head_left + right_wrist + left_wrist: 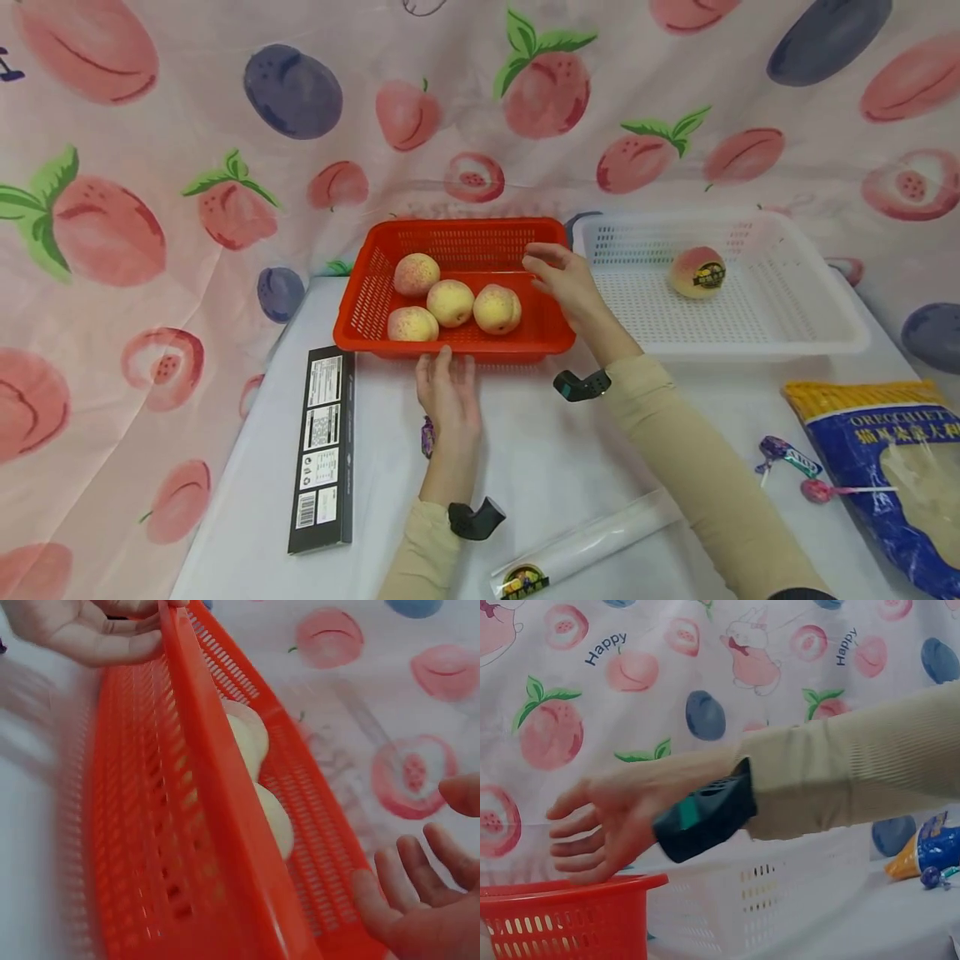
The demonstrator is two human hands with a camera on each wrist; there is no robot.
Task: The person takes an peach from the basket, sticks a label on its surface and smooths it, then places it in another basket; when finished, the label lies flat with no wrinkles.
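Note:
Several peaches (450, 303) lie in the left and middle part of a red plastic basket (455, 346). At the near side of this basket is my left hand (450, 400), its fingers extended and the fingertips right at the front rim; the right wrist view also shows these fingers against the basket's outer wall. My right hand (566, 283) reaches over the basket's right end, fingers spread and slightly bent, holding nothing. In the left wrist view that hand (622, 821) appears just above the red rim (570, 889).
A white basket (750, 346) holding one labelled peach (697, 272) stands at the right. A black box (322, 450) lies at left, a clear plastic roll (592, 542) in front. Lollipops (791, 456) and a pasta bag (892, 467) lie right; a purple wrapper (427, 437) is beside my left hand.

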